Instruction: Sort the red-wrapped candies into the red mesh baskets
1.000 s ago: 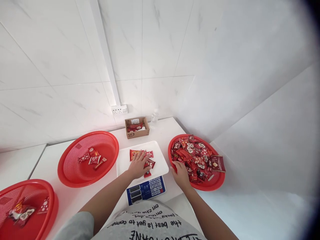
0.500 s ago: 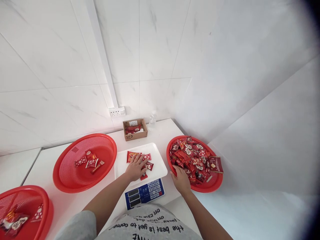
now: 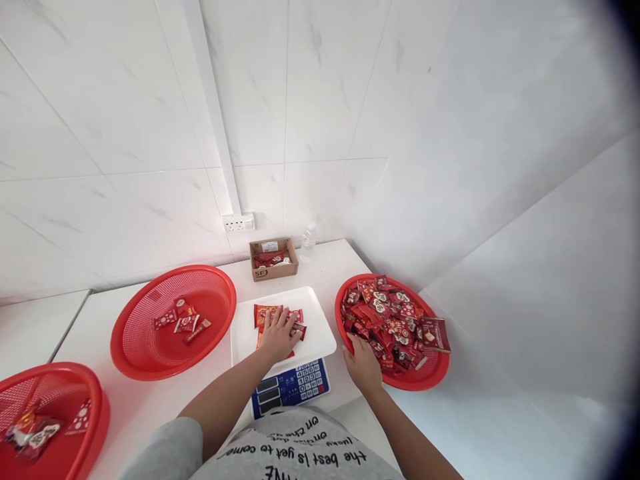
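Note:
My left hand lies on the white tray of a scale, fingers spread flat over several red candy packets. My right hand rests at the near rim of a red basket on the right, heaped with red wrapped sweets; its fingers curl against the rim and the nearest sweets. Whether it holds a sweet is hidden.
A second red basket with a few packets stands left of the scale. A third red basket sits at the bottom left corner. A small cardboard box, a clear bottle and a wall socket are at the back.
My left hand has drawn the packets on the tray slightly nearer and closer together. My right hand has stayed at the basket rim. The view shifted a little.

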The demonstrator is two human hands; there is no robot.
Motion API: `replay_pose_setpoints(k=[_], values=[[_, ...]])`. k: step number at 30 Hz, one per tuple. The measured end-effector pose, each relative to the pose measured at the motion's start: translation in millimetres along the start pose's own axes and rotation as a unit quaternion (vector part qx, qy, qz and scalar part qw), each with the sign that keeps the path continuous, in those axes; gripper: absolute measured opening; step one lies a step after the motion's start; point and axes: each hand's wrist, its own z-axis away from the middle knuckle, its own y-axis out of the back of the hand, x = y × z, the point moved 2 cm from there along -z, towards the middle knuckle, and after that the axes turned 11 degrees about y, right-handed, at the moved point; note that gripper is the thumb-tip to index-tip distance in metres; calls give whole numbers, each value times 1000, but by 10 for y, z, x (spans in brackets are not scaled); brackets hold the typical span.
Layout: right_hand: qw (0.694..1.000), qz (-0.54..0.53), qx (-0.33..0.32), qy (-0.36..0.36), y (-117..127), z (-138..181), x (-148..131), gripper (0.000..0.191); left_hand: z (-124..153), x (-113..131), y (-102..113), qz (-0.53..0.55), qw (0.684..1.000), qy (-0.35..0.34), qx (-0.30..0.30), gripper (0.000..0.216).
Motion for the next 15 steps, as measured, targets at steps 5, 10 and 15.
replay_pose_setpoints(k=[5, 10, 15], values=[[1000, 7, 4, 6, -17, 8, 15, 41, 52, -32, 64, 3, 1000, -1, 5, 56], [1000, 10, 9, 14, -5, 8, 9, 41, 274, -115, 196, 18, 998, -34, 44, 58], [1000, 13, -1, 13, 18, 4, -9, 41, 664, -612, 267, 67, 987, 102, 102, 57]])
